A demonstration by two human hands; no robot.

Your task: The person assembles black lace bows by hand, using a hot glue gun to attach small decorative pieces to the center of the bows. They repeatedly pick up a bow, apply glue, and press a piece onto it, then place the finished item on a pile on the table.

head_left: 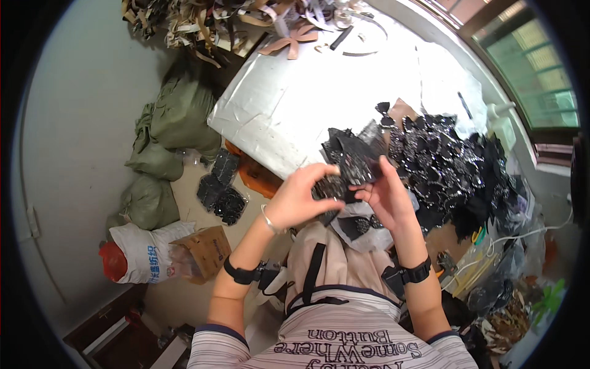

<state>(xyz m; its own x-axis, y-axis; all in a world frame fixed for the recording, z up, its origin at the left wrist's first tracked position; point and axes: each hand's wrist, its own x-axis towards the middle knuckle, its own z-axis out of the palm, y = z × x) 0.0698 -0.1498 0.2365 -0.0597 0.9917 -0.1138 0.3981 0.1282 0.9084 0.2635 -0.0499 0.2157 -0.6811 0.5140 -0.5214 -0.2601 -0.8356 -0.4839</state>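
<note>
Between my hands, over the near edge of the white-covered table, is a bundle of black sparkly fabric pieces [353, 161] that look like bows. My left hand [301, 198] curls round the bundle's left side, its thumb and fingers bent over a shiny black piece. On the other side, my right hand [391, 200] holds the bundle's edge between its raised thumb and curled fingers. The fingers partly hide the pieces. A large heap of black glittery bows [427, 157] lies just right of my hands. Below them, a clear plastic bag [372, 237] with black pieces rests near my lap.
The white table [289, 104] carries ribbon scraps [289, 15] and a pink fabric bow [292, 42] at its far side. Green sacks [184, 114], bagged black pieces [224, 187], a white sack [144, 252] and a cardboard box [209, 252] stand left. A white cable [528, 232] runs right.
</note>
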